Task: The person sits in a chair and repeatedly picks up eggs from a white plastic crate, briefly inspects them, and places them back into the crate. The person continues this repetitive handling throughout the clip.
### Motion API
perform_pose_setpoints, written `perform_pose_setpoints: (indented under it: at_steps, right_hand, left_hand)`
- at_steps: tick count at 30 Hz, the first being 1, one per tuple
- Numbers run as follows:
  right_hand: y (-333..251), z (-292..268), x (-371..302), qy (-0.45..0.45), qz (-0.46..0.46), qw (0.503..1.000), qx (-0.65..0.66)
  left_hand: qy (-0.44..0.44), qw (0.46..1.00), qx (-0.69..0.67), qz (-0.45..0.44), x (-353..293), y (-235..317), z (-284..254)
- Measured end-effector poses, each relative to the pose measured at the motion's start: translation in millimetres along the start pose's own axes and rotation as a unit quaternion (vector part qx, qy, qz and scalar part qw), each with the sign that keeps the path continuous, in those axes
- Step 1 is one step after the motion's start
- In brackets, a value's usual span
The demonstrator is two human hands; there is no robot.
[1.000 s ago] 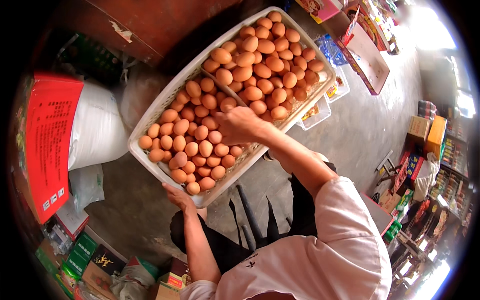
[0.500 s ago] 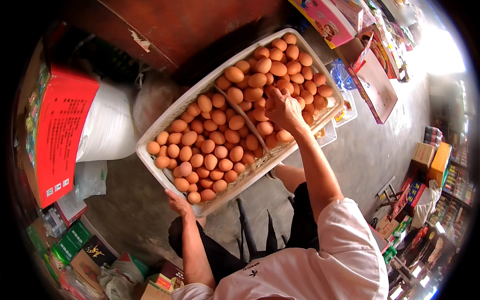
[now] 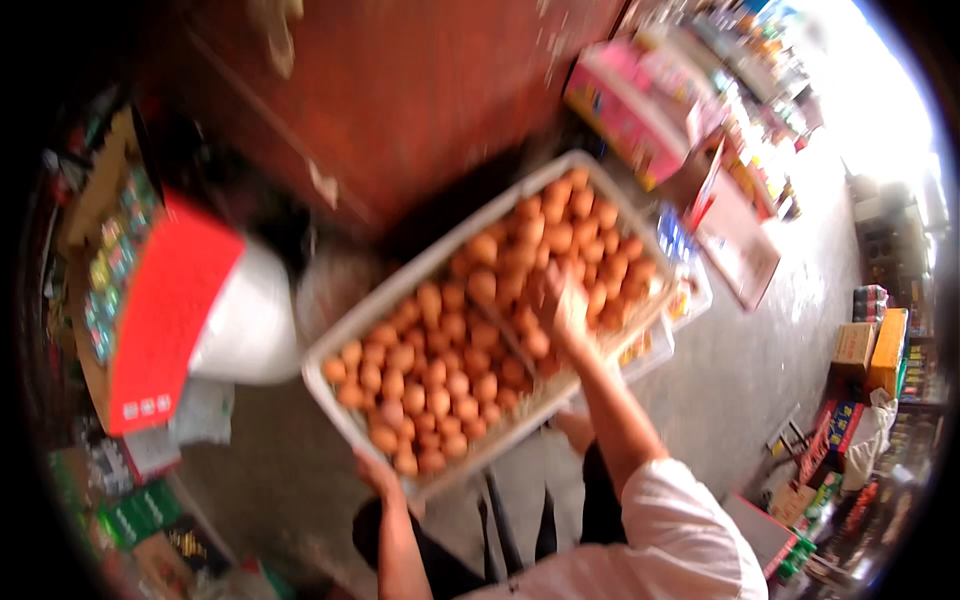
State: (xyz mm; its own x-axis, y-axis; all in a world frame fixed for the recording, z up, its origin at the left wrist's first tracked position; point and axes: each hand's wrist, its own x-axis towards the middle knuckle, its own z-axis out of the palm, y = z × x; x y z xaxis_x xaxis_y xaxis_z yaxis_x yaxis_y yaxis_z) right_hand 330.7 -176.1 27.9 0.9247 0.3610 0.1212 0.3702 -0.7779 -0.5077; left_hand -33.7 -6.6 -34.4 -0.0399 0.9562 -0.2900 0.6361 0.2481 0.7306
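Note:
Brown eggs (image 3: 437,402) lie heaped in a white plastic crate (image 3: 340,415), which slants across the middle of the view. A thin divider (image 3: 512,345) splits it into two compartments. My left hand (image 3: 378,475) grips the crate's wall near its lower left corner. Over the right compartment, my right hand (image 3: 562,305) reaches down among the eggs with curled fingers. Motion smears those fingers, and whether an egg is in them does not show.
On the left stands a red carton (image 3: 170,320) of wrapped small goods, beside a white sack (image 3: 245,330). A dark red panel (image 3: 420,90) rises behind the crate. An open shallow box (image 3: 740,255) and a pink box (image 3: 630,105) sit at the far right. Stocked shelves line the right edge.
The whole scene has shifted downward and blurred as the head view tilted. My right hand has stayed over the right compartment, and my left hand is still on the crate.

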Motion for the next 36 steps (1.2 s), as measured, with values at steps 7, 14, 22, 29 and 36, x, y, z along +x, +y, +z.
perform_pose_setpoints:
  at_steps: [7, 14, 22, 29, 36]
  right_hand:
    - [-47.9, -19.4, -9.3, -0.034, -0.022, 0.999, -0.008]
    - [-36.2, -24.0, -16.9, -0.063, -0.005, 0.998, -0.031]
    - [-58.1, 26.0, -23.9, -0.083, -0.275, 0.956, 0.057]
    - [-95.2, 44.4, -83.8, -0.254, -0.308, 0.906, 0.141]
    - [-130.4, 65.6, -158.4, -0.374, -0.374, 0.836, 0.143]
  left_hand:
    - [-0.011, 0.999, -0.039, -0.001, 8.7, 21.2, 10.5]
    - [-0.040, 0.999, -0.012, -0.015, 6.6, 49.4, 44.6]
    - [-0.062, 0.986, -0.124, -0.096, 28.6, 11.5, -1.5]
    - [0.004, 0.997, 0.059, 0.045, 1.2, -2.5, 3.9]
    - [-0.001, 0.999, 0.034, 0.029, -11.3, 20.1, -15.7]
